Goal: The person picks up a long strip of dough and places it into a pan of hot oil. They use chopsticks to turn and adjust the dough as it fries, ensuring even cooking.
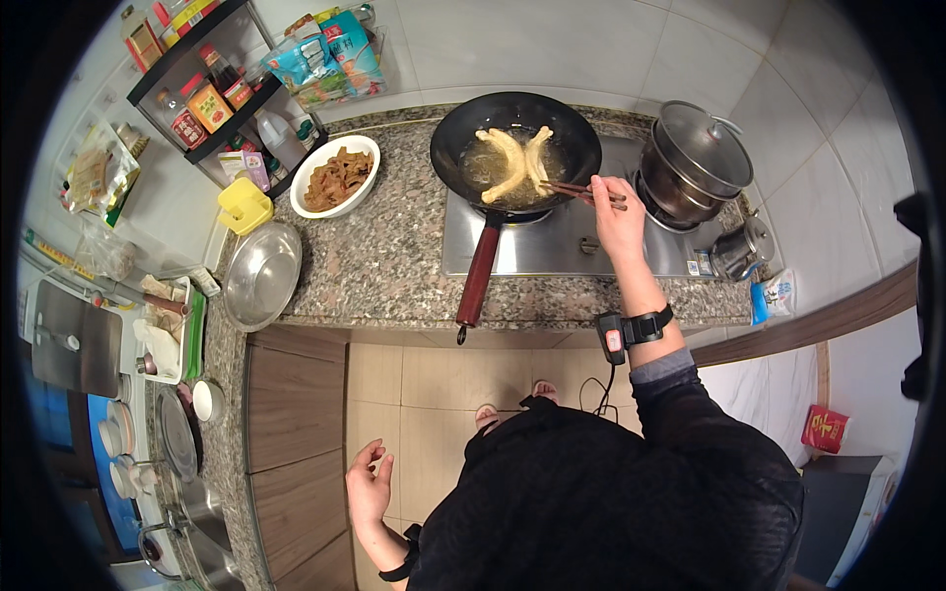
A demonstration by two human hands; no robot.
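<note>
My right hand (619, 221) grips a pair of wooden chopsticks (573, 190), whose tips touch the right-hand strip of fried dough (538, 159). A second, longer dough strip (508, 164) curves beside it, touching or nearly touching. Both lie in bubbling oil (477, 164) in a black wok (447, 144) on the gas stove (510, 255). The wok's red handle (480, 273) points towards me over the counter edge. Low at my side, away from the counter, my left hand (369, 484) hangs with nothing in it, fingers apart and slightly bent.
A lidded pot (684, 173) occupies the right burner, with a metal jug (743, 247) near it. Left of the wok, a white bowl (297, 193) holds brown cooked strips (336, 181). A steel basin (262, 277) sits at the counter corner, below a condiment rack (203, 41).
</note>
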